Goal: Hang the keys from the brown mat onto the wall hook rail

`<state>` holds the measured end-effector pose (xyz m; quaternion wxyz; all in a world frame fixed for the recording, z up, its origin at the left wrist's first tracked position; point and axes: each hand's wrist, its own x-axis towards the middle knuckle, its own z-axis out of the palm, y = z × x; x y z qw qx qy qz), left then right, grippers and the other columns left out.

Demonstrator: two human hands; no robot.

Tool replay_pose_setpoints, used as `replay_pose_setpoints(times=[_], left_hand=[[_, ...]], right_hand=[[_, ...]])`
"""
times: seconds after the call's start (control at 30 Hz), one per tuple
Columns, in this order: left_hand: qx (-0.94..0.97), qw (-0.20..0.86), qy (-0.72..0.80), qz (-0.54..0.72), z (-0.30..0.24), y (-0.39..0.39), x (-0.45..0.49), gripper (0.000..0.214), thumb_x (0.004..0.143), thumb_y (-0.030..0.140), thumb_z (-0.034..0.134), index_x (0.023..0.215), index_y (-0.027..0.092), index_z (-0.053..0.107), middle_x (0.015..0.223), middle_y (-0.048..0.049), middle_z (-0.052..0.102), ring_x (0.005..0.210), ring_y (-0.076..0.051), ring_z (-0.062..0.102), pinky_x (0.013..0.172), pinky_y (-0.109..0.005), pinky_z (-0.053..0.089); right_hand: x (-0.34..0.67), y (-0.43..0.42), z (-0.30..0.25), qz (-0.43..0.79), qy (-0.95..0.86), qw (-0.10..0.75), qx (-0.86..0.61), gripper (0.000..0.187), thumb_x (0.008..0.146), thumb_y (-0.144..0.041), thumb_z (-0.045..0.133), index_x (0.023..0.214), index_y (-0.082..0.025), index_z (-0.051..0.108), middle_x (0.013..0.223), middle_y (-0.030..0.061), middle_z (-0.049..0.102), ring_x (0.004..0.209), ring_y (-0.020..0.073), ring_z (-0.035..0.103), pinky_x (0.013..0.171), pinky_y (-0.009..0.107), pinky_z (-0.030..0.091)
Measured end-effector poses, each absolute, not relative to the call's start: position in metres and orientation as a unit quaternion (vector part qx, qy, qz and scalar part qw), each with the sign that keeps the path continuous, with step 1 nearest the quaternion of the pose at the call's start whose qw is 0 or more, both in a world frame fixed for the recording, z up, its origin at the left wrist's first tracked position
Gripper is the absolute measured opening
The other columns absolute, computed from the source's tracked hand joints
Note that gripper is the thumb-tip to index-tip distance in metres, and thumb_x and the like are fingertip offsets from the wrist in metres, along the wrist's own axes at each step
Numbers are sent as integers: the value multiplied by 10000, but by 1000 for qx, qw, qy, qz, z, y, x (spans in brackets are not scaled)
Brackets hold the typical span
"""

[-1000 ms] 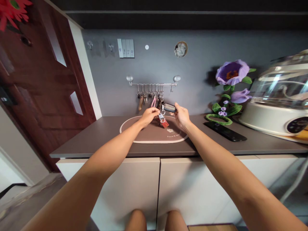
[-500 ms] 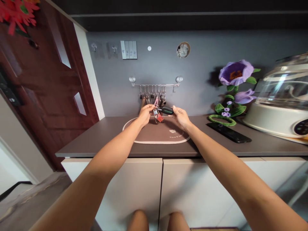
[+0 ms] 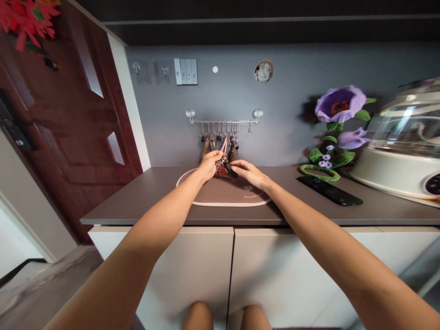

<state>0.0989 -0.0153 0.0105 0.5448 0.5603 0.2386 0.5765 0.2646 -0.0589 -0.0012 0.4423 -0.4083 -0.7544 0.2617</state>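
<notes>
My left hand [image 3: 208,166] pinches the top of a key bunch, just below the hook rail. A black key fob [image 3: 231,171] hangs tilted from it, beside a red tag [image 3: 222,171] and some small metal pieces. My right hand [image 3: 250,174] is beside the fob with its fingers stretched out; whether a fingertip touches the fob is unclear. A pink strap [image 3: 224,145] runs up from the left fingers towards the hooks. Behind, several other keys [image 3: 210,141] hang from the metal hook rail [image 3: 227,122] on the grey wall.
A brown mat [image 3: 216,196] with a pale rim lies on the counter [image 3: 134,195] under my hands. To the right are a black phone [image 3: 332,191], a purple fabric flower [image 3: 340,105] and a white appliance [image 3: 392,169] with a clear cover. A dark red door [image 3: 68,119] stands left.
My right hand has let go of the black fob, which has dropped from level to hanging tilted beside the red tag. The right fingers have straightened and moved slightly down and left.
</notes>
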Motion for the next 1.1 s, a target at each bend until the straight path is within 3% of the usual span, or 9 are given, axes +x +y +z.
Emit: replay_pose_setpoints(times=[0.17,0.3,0.43,0.63,0.73,0.97,1.1], left_hand=[[609,540,217,539,5,-20,106,178,704,291,614,715,122,558,666,-5,585,588,-76,527,609,-214,437],[628,529,204,533,0,-21,110,198,688,313,622,719,132,549,685,6,579,633,-83,539,690,-245,433],[626,525,201,541,-3,-21,112,179,700,298,609,722,134,541,684,12,567,636,-78,530,685,-233,426],[636,489,221,555,-5,-19,111,185,722,304,586,782,135,541,732,2,578,654,-81,524,653,-209,420],[684,412,246,550,-7,-17,109,201,771,327,521,853,144,538,776,-15,583,687,-102,533,670,-229,426],[763,113,359,525,-6,-15,104,270,863,306,325,930,144,530,946,-90,575,901,-179,527,826,-324,401],[786,41,375,490,-10,-14,105,285,873,293,290,942,158,531,973,-88,576,950,-183,514,852,-325,391]], right_hand=[[261,-64,2,163,-758,502,-384,327,780,-429,467,989,-179,499,924,23,576,818,111,521,764,256,417],[261,-62,1,138,-771,490,-383,308,780,-448,454,906,-171,504,829,10,563,708,101,496,684,237,411],[261,-56,0,109,-777,487,-383,283,774,-438,463,836,-171,537,830,18,562,764,118,498,726,247,397],[261,-37,-6,147,-743,544,-360,244,763,-416,479,780,-177,526,762,1,540,730,120,484,724,257,387],[261,-32,-8,184,-725,561,-355,226,753,-407,493,759,-181,503,712,-17,508,671,107,458,688,247,381],[263,-37,12,214,-689,585,-370,191,762,-375,465,748,-184,452,697,-30,473,653,96,434,650,229,371],[270,-26,34,191,-694,581,-380,177,773,-359,440,750,-184,443,728,-18,502,676,98,444,661,226,373]])
